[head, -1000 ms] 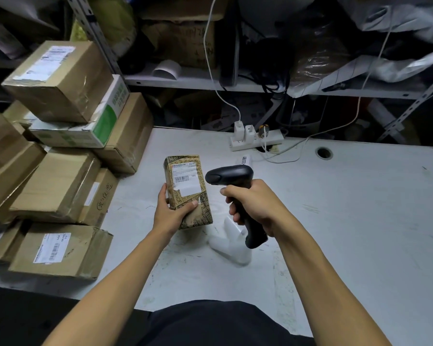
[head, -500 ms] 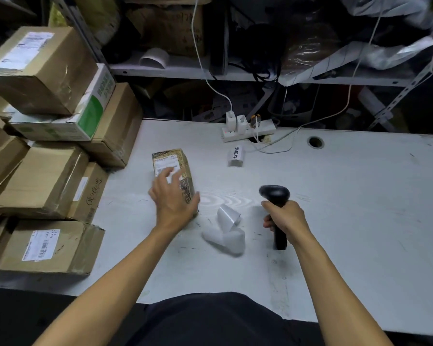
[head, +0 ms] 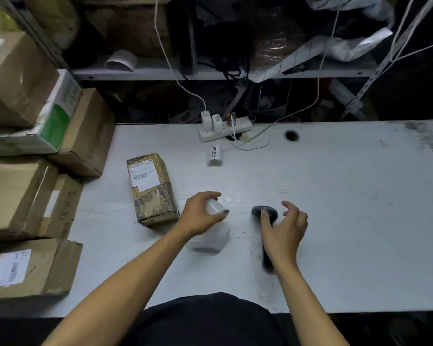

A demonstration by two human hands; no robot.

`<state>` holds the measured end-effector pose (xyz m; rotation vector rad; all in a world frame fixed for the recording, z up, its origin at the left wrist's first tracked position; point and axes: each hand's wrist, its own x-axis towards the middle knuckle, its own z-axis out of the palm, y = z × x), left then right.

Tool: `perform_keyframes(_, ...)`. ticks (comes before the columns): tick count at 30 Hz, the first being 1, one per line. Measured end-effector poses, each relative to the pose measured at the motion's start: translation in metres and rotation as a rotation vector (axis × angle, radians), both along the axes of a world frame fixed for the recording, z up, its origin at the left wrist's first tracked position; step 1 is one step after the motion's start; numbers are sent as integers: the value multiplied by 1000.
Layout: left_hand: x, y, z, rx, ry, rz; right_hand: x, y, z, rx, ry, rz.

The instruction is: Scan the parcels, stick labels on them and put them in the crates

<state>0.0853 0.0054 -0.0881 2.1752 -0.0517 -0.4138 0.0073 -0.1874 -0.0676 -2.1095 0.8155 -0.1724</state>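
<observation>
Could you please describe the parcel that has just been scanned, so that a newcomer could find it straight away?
Start at the grey table and the stack of plain brown boxes along its left edge. Just right of that stack, a small parcel lies flat and alone, left of the left hand. Unlike its plain neighbours, its brown wrap is printed with dark lettering under the white barcode label.

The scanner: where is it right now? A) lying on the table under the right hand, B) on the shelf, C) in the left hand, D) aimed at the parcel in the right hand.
A: the black scanner lies on the table, with the right hand over its handle, fingers loosely spread rather than gripping it.
</observation>
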Motion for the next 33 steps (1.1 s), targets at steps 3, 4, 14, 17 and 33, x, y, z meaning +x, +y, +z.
perform_keyframes(3, -7, 7, 32, -396, 50, -31, 12, 15, 21, 612, 30, 53)
perform_keyframes(4, -9, 8, 39, -457, 44, -62, 18, 20, 29, 938, 108, 69)
perform_keyframes(14, -19, 17, 53, -270, -161, -83, 41, 20, 37, 1437, 54, 217)
perform_keyframes(17, -22, 11, 54, -200, -398, -31, 41, 20, 35, 1417, 31, 197)
perform_keyframes(33, -22, 27, 51, -539, 250, 38, 48, 47, 20, 1072, 47, 391)
